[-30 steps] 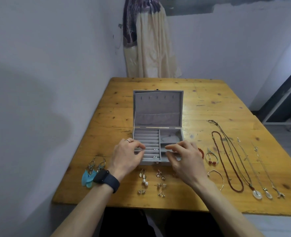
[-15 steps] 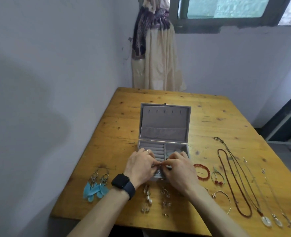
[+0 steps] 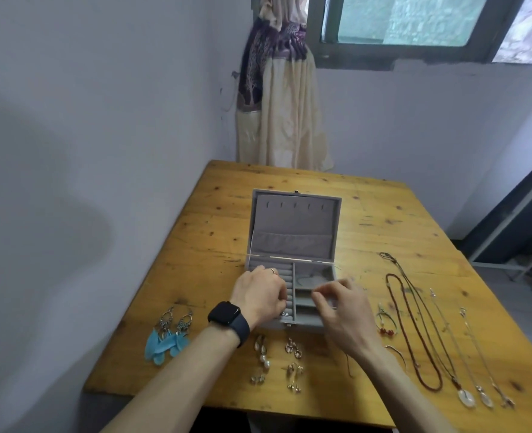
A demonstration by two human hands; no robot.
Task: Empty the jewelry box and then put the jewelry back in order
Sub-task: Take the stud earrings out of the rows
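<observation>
Grey jewelry box (image 3: 294,226), lid raised, mid-frame; small studs (image 3: 285,314) in its left ring rows. Left hand (image 3: 258,295) and right hand (image 3: 341,310) curl over it, grasp unclear.

Wooden table (image 3: 214,232), tied curtain (image 3: 283,120), window (image 3: 414,17), perhaps a door frame (image 3: 508,217).

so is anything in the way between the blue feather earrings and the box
Nothing on the table does: bare wood lies between the blue feather earrings and the jewelry box, whose lid stands open. Only the left hand, over the ring rolls on that side, covers part of the box.
</observation>
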